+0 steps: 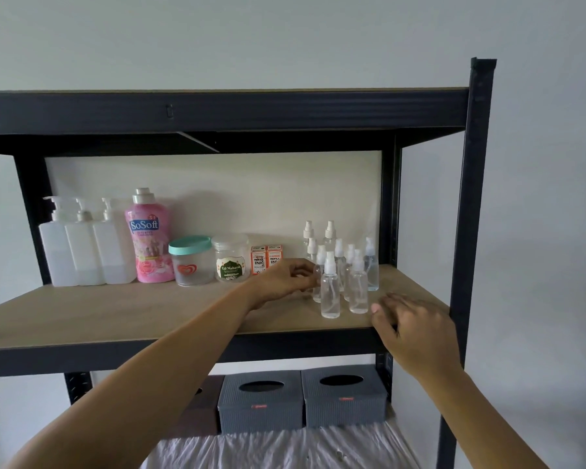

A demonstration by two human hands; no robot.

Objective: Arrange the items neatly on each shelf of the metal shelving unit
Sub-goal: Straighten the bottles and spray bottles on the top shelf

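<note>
Left of centre, the pump bottles (82, 245), pink bottle (148, 238), jars (210, 260) and ink boxes (266, 262) already stand in a tidy row on the shelf (115, 309). Right of centre, the spray bottles (344, 275) remain loosely clustered. The left hand (285, 277) seems to pinch one, partly hidden; the right hand (413, 330) hovers relaxed, holding nothing

Plain pale grey painted wall (285, 38) behind and above the unit; crinkled white plastic sheet (285, 448) spread at the lower edge of view.
</note>
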